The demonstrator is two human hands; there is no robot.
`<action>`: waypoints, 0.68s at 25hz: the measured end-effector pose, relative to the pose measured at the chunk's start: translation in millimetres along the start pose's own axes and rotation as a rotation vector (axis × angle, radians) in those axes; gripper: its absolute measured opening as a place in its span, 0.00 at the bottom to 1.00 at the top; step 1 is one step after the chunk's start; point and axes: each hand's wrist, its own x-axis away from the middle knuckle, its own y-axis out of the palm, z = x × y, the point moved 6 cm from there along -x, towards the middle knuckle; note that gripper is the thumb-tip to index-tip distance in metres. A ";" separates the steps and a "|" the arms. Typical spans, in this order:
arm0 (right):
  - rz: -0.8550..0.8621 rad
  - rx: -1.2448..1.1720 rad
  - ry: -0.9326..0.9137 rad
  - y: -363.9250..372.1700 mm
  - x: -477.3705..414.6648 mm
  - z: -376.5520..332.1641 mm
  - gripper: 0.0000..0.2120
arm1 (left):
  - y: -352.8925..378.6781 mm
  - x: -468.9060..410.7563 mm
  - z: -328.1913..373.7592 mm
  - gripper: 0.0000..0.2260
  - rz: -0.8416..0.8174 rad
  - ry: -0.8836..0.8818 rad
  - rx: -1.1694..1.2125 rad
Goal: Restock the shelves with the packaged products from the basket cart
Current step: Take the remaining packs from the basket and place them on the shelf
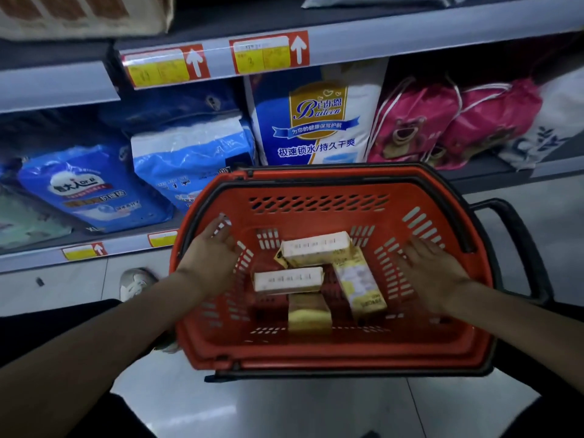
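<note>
A red plastic basket cart (pixel 319 352) stands on the floor in front of me. Several yellow-and-white boxes lie on its bottom: one at the back (pixel 316 248), one in the middle (pixel 287 281), one at the right (pixel 360 287) and one at the front (pixel 308 312). My left hand (pixel 211 251) hovers inside the basket at its left wall, fingers spread, holding nothing. Over the right side of the basket my right hand (pixel 433 270) is spread flat, also holding nothing.
Shelves behind the basket carry blue-and-white packs (pixel 94 188), a tall Baileen pack (pixel 316 118) and pink drawstring bags (pixel 417 121). Price tags (pixel 268 52) line the shelf rail. A black handle (pixel 521 248) sticks out at the basket's right. A shoe (pixel 136 281) shows on the grey floor.
</note>
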 end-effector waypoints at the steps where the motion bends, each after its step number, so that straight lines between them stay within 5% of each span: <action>1: -0.008 -0.011 0.022 3.6 0.8 5.1 0.45 | -6.5 -2.3 5.0 0.25 -0.001 0.005 0.001; 9: 0.292 -0.325 -0.146 -40.2 -58.0 -43.8 0.38 | -35.9 -30.8 27.5 0.22 0.011 -0.066 0.082; 17: 0.313 -0.269 0.028 -49.7 -109.1 -77.2 0.30 | -31.2 -50.3 28.5 0.22 -0.034 -0.086 0.136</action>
